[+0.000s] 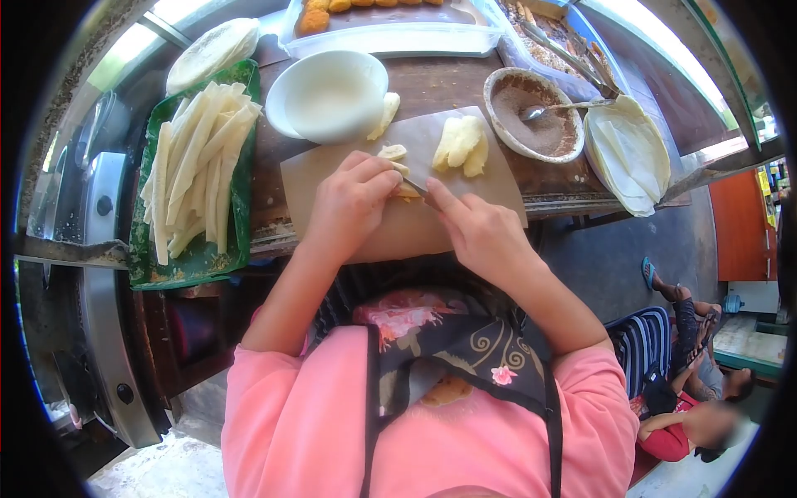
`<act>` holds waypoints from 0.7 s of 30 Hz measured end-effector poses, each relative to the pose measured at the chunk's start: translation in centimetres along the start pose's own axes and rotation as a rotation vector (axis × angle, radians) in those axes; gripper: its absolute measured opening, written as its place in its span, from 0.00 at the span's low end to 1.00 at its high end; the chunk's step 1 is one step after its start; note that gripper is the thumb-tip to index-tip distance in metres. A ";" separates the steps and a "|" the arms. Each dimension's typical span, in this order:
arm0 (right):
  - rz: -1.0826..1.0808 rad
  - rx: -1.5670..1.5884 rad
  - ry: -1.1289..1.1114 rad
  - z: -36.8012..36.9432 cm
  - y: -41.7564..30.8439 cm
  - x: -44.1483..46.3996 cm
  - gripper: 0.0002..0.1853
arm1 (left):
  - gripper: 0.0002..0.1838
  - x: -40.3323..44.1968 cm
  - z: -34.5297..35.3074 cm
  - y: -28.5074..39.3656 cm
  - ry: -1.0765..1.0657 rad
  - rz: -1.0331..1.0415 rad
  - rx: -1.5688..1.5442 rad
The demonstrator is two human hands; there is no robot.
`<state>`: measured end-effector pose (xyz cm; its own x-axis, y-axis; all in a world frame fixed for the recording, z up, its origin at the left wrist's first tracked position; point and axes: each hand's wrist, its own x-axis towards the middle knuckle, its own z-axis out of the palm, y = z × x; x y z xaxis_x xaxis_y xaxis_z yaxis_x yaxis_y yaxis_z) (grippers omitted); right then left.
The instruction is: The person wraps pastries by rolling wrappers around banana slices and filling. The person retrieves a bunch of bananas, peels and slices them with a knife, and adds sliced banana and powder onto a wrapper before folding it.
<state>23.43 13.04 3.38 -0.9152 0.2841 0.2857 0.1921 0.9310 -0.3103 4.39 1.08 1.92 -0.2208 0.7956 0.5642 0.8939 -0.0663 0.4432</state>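
Observation:
My left hand is closed with its fingertips on a pale yellow piece of peeled banana at the middle of a brown board. My right hand grips a small knife, its index finger stretched along the back. The blade points at the banana beside my left fingertips; its handle is hidden in my palm. More peeled banana pieces lie on the board to the right. Another banana slice leans near a white bowl with a whitish content.
A green tray of pale rolled wrappers stands left. Right are a bowl of brown powder with a spoon and a stack of thin wrappers. Behind are a plastic tub of browned pieces and tongs. People sit at lower right.

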 end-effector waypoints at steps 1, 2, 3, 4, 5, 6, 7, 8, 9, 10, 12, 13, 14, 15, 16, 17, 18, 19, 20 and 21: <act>0.006 -0.014 -0.028 -0.2 0.0 -0.3 0.23 | 0.08 -0.1 -0.1 0.0 0.006 -0.008 -0.009; 0.012 -0.029 -0.055 -0.6 0.1 -0.9 0.22 | 0.08 -0.2 -0.1 0.0 0.012 -0.014 -0.019; 0.018 -0.048 -0.079 -1.0 0.4 -1.2 0.22 | 0.07 -0.2 -0.2 -0.2 0.022 -0.017 -0.029; 0.016 -0.021 -0.070 -1.4 0.8 -1.3 0.22 | 0.07 -0.1 -0.2 -0.3 0.021 -0.015 -0.045; 0.015 0.008 -0.063 -2.0 1.1 -1.3 0.22 | 0.07 -0.2 -0.2 -0.6 0.019 -0.015 -0.061; 0.016 0.041 -0.055 -2.2 1.2 -1.4 0.22 | 0.07 -0.3 -0.3 -0.7 0.013 -0.015 -0.077; 0.020 0.040 -0.024 -2.2 1.0 -1.1 0.22 | 0.07 -0.3 -0.2 -0.6 0.011 -0.002 -0.068; 0.024 0.041 0.007 -1.9 0.6 -0.6 0.22 | 0.07 -0.2 -0.2 -0.4 0.009 0.009 -0.060; 0.028 0.043 0.037 -1.5 0.2 -0.2 0.22 | 0.07 -0.1 -0.1 -0.2 0.006 0.020 -0.050; 0.025 0.036 0.027 -1.0 0.0 0.0 0.22 | 0.07 -0.1 0.0 -0.1 0.005 0.017 -0.038; 0.017 0.019 0.008 0.3 -0.2 0.3 0.23 | 0.07 -0.1 0.2 0.1 0.004 0.012 -0.012; 0.024 0.007 -0.024 0.1 -0.2 0.2 0.23 | 0.07 -0.2 0.2 0.0 0.005 0.008 -0.014; 0.031 -0.006 -0.056 -0.2 -0.1 -0.2 0.23 | 0.07 -0.3 0.2 0.0 0.007 0.004 -0.015; 0.038 -0.020 -0.086 -0.6 0.0 -0.5 0.23 | 0.07 -0.3 0.1 -0.1 0.010 0.002 -0.017; 0.034 0.004 -0.076 -1.0 0.5 -0.9 0.23 | 0.07 -0.3 0.0 -0.2 0.009 0.001 -0.028; 0.030 0.029 -0.067 -1.4 1.1 -1.3 0.23 | 0.07 -0.4 -0.2 -0.3 0.008 -0.001 -0.039; 0.027 0.055 -0.058 -1.6 1.3 -1.5 0.23 | 0.07 -0.4 -0.2 -0.4 0.004 -0.003 -0.050; 0.038 0.068 -0.029 -1.7 1.3 -1.5 0.23 | 0.07 -0.4 -0.2 -0.4 0.001 0.003 -0.036; 0.051 0.082 -0.002 -1.8 1.1 -1.2 0.23 | 0.07 -0.3 -0.1 -0.4 -0.003 0.007 -0.023; 0.064 0.098 0.025 -1.7 0.9 -1.0 0.23 | 0.06 -0.3 0.0 -0.3 -0.009 0.010 -0.009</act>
<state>25.14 13.97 4.40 -0.8928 0.3488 0.2851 0.2129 0.8844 -0.4153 4.17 0.83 1.63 -0.2082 0.8004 0.5622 0.8924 -0.0798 0.4441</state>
